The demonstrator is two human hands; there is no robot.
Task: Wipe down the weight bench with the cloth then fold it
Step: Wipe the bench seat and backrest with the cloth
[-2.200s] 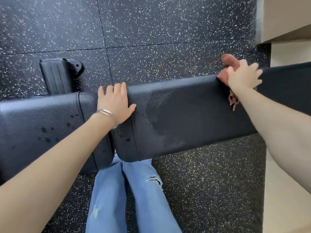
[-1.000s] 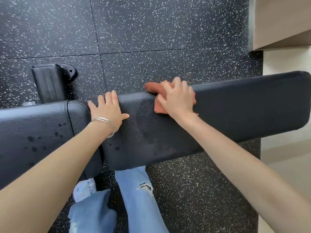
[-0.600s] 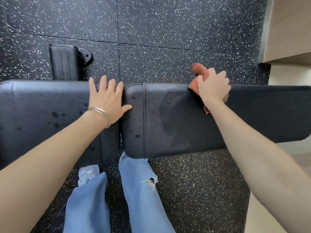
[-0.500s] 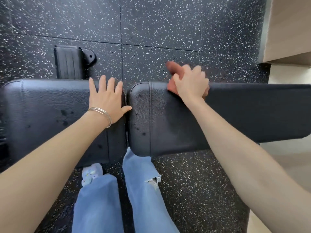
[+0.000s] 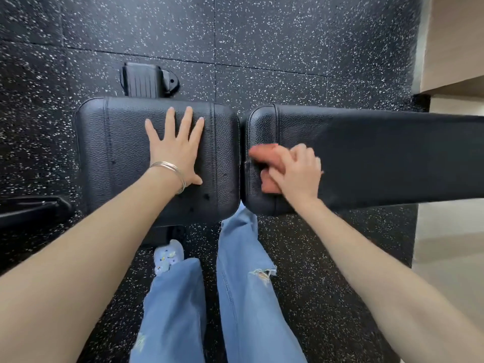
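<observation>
– Two hands on the bench [image 5: 406, 166]?
– Both. Rests the left hand [image 5: 175, 153] flat on the seat [image 5: 112, 153], fingers [image 5: 186, 121] straight and fanned wide, thumb [image 5: 195, 180] out toward the near edge. Grips nothing there.
– And the right hand [image 5: 298, 174]?
– Bunches the cloth [image 5: 263, 155] under it on the backrest [image 5: 353, 142]. Curls the fingers down over the wad, knuckles up. Too blurred to read finger by finger.
– Where on the backrest?
– At its left end, just beside the gap [image 5: 240, 153] between the two pads. Touches the backrest only; lies short of the gap, clear of the seat.
– And against the fingers?
– Mostly under the palm and the curled fingers. Pokes out to their left, toward the gap, as a reddish-brown roll. Shows again lower, nearer the front edge. Crossed between those two bits by one digit; cannot tell whether thumb or finger.
– Well apart, the two hands?
– Near, on either side of the gap, not touching.
– Anything else?
– Thin bangles [image 5: 170, 170] on the left wrist. Dark spots [image 5: 207, 197] on the seat by its near right corner. Ripped jeans [image 5: 243, 284] below the pads, on a speckled floor [image 5: 275, 35]. Beyond the seat, a ribbed black block [image 5: 142, 81] on that floor.
</observation>
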